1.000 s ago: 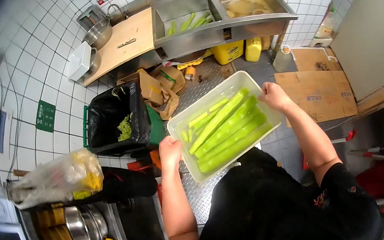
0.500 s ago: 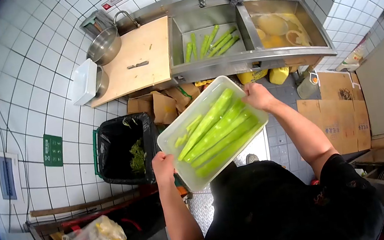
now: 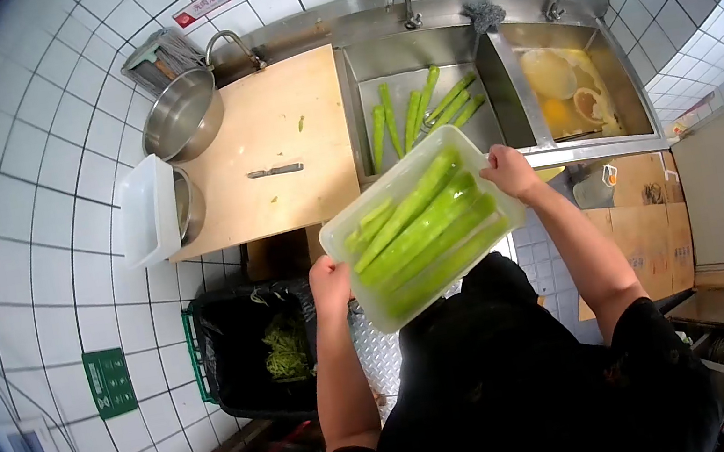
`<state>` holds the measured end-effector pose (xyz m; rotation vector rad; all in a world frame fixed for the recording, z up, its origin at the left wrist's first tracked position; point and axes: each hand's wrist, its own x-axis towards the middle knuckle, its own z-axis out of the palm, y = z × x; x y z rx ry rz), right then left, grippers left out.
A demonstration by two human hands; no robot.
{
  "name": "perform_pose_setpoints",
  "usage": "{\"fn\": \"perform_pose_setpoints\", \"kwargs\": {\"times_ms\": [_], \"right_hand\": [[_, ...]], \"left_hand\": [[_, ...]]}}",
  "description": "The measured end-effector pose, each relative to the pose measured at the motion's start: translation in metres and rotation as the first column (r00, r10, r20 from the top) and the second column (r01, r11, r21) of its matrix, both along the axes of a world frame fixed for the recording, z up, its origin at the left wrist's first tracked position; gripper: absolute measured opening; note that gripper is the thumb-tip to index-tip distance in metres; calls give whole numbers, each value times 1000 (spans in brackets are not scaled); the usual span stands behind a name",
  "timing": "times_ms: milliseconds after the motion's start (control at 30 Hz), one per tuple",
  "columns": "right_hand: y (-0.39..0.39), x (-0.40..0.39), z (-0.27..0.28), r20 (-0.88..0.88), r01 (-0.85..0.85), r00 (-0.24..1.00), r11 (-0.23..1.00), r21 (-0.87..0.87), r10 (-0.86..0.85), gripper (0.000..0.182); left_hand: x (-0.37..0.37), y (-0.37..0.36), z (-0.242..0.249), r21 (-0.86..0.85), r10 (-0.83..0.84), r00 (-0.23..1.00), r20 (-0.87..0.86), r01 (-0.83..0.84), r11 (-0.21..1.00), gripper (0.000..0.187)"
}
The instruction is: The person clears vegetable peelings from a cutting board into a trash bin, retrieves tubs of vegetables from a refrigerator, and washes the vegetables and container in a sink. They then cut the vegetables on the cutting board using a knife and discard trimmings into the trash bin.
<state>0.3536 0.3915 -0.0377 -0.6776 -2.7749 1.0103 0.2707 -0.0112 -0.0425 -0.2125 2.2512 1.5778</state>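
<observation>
My left hand (image 3: 331, 286) grips the left end of a translucent white plastic tub (image 3: 386, 186), and my right hand (image 3: 511, 172) is closed on its upper right side. The tub is held tilted in front of my body, just short of the sinks. Inside it lie several long, pale green peeled stems (image 3: 420, 234), which look like celtuce, with some shorter pieces on the left. Beyond the tub, the middle sink (image 3: 392, 58) contains several more thin green stems (image 3: 414, 118). My fingertips are partly hidden by the tub's rim.
A peeler or small knife (image 3: 276, 170) lies on the wooden board (image 3: 268, 113) at left. Steel bowls (image 3: 184, 117) and a white tub (image 3: 149, 212) stand beside it. Below is a black-lined bin (image 3: 232, 360) with green peelings (image 3: 285, 347). The right sink (image 3: 627, 75) holds cloudy yellowish water and dishes.
The view has moved closer to the sinks and board, which now appear larger. Both hands still carry the tub, now nearer the counter, its far edge overlapping the middle sink's front.
</observation>
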Motion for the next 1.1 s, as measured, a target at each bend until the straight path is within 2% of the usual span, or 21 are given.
{"fn": "perform_pose_setpoints", "kwargs": {"times_ms": [233,333,433,567,733,833,967,1067,1100], "right_hand": [[8,-121,-20,122,6,993,998,-63,2,27],[14,-173,-43,83,-9,996,993,-120,19,33],[18,-222,-52,72,-81,993,989,-124,90,32],[20,-285,-55,122,-206,969,976,-73,214,24],[22,-355,-60,113,-306,943,949,-74,312,22],[17,-394,-71,62,-304,950,952,-45,306,28],[6,-435,-62,53,-306,951,952,5,306,27],[-2,-458,-62,43,-316,948,948,28,314,29],[-3,-463,-61,42,-323,946,946,33,321,29]], "left_hand": [[-93,4,-26,75,78,996,49,-82,994,12],[-120,2,-48,102,127,991,40,-130,986,12],[-139,5,-49,26,208,978,10,-209,978,16],[-168,12,-46,-98,305,952,-33,-307,947,20],[-199,20,-28,-130,390,920,23,-384,914,21],[-217,20,-31,-151,416,909,19,-409,900,21],[-241,15,-34,-139,451,892,23,-444,885,18],[-252,10,-32,-72,435,899,48,-431,899,15],[-256,4,-40,-101,412,910,48,-406,908,14]]}}
